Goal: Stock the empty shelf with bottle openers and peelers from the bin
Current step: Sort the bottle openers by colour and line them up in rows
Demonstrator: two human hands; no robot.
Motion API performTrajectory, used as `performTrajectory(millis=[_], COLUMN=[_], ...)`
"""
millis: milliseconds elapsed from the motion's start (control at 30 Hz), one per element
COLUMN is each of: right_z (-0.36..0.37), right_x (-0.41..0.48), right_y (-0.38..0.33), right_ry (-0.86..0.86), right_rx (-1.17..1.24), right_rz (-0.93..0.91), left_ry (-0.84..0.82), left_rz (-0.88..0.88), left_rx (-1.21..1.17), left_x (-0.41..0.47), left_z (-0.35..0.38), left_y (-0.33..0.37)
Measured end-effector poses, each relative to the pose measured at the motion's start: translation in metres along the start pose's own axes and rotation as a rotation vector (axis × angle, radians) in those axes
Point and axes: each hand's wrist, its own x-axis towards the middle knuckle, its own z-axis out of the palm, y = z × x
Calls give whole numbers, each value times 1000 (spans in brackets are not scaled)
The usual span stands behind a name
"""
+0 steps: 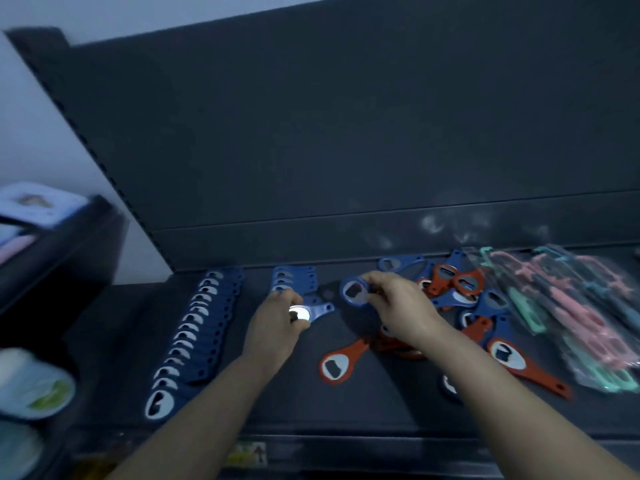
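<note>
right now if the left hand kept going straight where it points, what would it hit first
Probably the short row of blue openers just beyond the left hand, which holds a blue opener; depth is unclear.

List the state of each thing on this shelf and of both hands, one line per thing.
Long row of blue bottle openers: overlapped neatly, lying flat.
Short second row of blue openers: started, only a few.
Left hand: gripping a blue opener.
Right hand: pinching another blue opener.
Loose pile of red and blue openers: jumbled, unsorted.
Bagged pastel peelers: still wrapped, heaped at right.
</note>
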Motion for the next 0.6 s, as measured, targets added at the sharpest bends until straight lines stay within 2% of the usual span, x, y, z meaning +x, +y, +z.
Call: performTrajectory(millis=[133, 267, 367, 500, 600], right_z=[23, 38, 50, 72, 88], right_x=[14, 24, 30, 37, 43], right_y=[-22, -35, -46, -61, -69], right_ry=[-13, -10, -75, -154, -167], right_rx=[-53, -36, -60, -98, -97], right_rz=[-52, -5, 15, 7, 3], left_ry=[0, -4, 13, 116, 142], left_rz=[-4, 70, 110, 47, 31], left_rx=[-29, -51, -110, -216, -182], left_x=[7, 19, 26, 26, 24], left_z=[-14, -13, -12, -19, -28], left_y=[-28, -42, -48, -59, -70])
